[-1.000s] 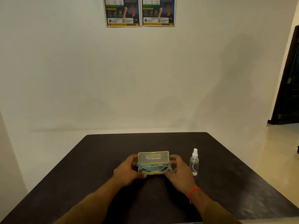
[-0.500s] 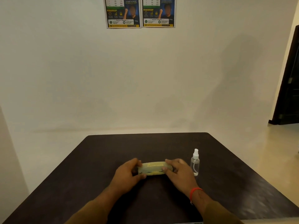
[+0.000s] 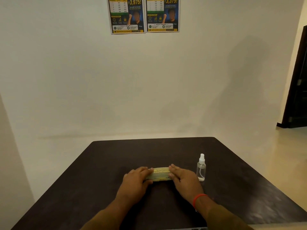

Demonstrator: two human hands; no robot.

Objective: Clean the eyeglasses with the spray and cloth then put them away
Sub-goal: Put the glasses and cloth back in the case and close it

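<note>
At the near edge of the dark desk (image 3: 240, 188), two forearms reach forward, the right wrist bearing a red band (image 3: 198, 197). The left hand (image 3: 135, 179) and right hand (image 3: 183, 177) each clasp one end of a yellowish eyeglass case (image 3: 159, 174), fingers laid over the lid and thumbs at the front edge. The case rests flat on the desk, its lid down or very nearly so; a dark seam shows along the front. The contents are not visible, so the eyeglasses and cloth cannot be confirmed inside. In my judgement this is the closing step: even pressure at both ends should seat the lid without twisting it. Just beside the right hand, upright and apart from it, stands a clear spray bottle (image 3: 201, 168) with a white nozzle, liquid level indistinct. On the far wall hang two posters (image 3: 144, 15).
</note>
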